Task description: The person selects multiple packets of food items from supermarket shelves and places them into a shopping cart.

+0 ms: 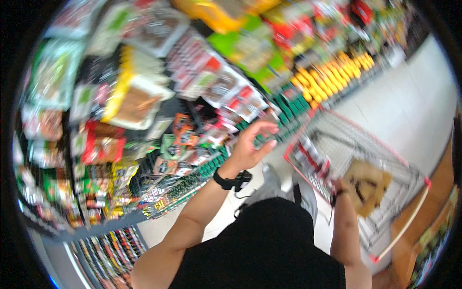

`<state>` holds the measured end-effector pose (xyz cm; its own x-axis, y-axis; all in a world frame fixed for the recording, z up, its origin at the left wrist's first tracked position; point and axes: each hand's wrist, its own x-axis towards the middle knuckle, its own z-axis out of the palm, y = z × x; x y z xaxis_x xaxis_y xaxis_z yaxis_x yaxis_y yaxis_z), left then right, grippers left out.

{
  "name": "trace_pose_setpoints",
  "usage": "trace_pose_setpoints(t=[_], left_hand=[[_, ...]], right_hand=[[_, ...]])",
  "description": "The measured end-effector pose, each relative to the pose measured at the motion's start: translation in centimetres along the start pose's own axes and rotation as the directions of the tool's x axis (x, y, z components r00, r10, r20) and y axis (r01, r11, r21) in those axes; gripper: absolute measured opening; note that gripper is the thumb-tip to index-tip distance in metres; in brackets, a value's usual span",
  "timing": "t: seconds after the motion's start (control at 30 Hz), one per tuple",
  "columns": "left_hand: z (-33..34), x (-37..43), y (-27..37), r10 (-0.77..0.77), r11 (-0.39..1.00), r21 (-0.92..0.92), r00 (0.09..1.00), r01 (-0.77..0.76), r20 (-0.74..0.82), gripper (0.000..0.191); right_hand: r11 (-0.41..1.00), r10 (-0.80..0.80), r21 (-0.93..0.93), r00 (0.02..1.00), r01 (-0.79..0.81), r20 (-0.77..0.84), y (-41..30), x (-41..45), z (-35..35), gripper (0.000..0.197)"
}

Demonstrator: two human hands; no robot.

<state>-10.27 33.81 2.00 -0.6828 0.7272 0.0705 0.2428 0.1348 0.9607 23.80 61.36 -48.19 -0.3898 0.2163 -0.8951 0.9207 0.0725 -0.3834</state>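
My left hand [252, 142] is raised in front of the refrigerated shelves, its fingers apart and curved, with nothing in them. A black strap with a small device [234, 180] is around that wrist. My right hand [338, 184] is blurred at the near side rail of a wire shopping cart [379, 144] with red trim. It is close to the end of a red, white and dark package [312, 159] inside the cart. Whether the fingers grip this package or the rail cannot be made out. A brown bag or carton [366, 186] with dark markings also lies in the cart.
Packaged foods fill the shelves on my left, including a yellow-edged tray pack [133, 101] and a red pack [104, 142]. Rows of yellow items [328, 79] line the shelf front beyond green crates [288, 104]. Pale floor [404, 97] runs past the cart.
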Motion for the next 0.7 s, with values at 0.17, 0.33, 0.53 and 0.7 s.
trace_pose_setpoints(t=[0.17,0.33,0.53,0.7], left_hand=[[-8.4,2.9,9.4,0.304,0.800,-0.385,0.864,-0.460,-0.401,0.065],[-17.7,7.6,10.5,-0.114,0.299,-0.713,0.718,-0.634,-0.687,0.033],[-17.1,17.0,12.8,-0.308,-0.183,-0.817,0.821,-0.546,-0.480,0.032],[-20.9,16.4,8.2,-0.344,-0.226,-0.765,0.784,-0.603,-0.516,0.038]], right_hand=[[0.942,-0.072,0.333,0.996,0.049,0.056,-0.1,-1.2,2.9,0.023],[0.972,0.136,0.190,0.991,-0.136,0.010,-9.4,-7.4,5.9,0.023],[0.888,-0.364,-0.293,0.931,0.355,0.026,-5.7,2.3,1.5,0.047],[0.986,-0.079,-0.153,0.994,0.067,-0.074,-12.5,-4.9,3.7,0.036]])
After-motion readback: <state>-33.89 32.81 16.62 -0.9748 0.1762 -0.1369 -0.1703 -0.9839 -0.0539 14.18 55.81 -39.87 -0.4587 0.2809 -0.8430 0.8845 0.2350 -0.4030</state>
